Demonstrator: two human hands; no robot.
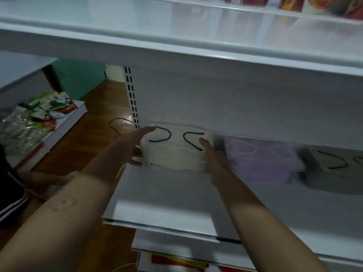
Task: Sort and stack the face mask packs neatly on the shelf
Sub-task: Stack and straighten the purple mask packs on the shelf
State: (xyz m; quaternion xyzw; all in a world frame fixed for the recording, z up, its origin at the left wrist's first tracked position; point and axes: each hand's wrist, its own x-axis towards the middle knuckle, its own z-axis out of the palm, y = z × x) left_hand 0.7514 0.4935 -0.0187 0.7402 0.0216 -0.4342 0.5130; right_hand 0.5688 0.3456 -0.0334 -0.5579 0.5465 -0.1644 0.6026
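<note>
**Squaring the white pack stack at the back of the shelf**

I have both hands reached deep into the middle shelf (176, 195), at the centre of the frame, either side of the white mask stack (172, 152) with its black ear loops on top. I judge this to be the tidying step: the stack already sits on the shelf against the back panel, and I am pressing its ends to line up the packs.

My left hand (131, 148) has its grip spread wide, fingers extended along the stack's left end, the lower fingers touching the edge. My right hand (212, 154) lies flat against the right end, thumb resting on top near one loop. Neither grip is clenched; both are loose, bracing the stack between them rather than lifting it.

Just right of it sits the purple mask stack (263, 156), and further right, blurred at the frame's edge, another pale stack (334, 163) with black loops.

Next, I think, calls for a gentle inward squeeze, then letting go without dragging the top pack askew.
</note>
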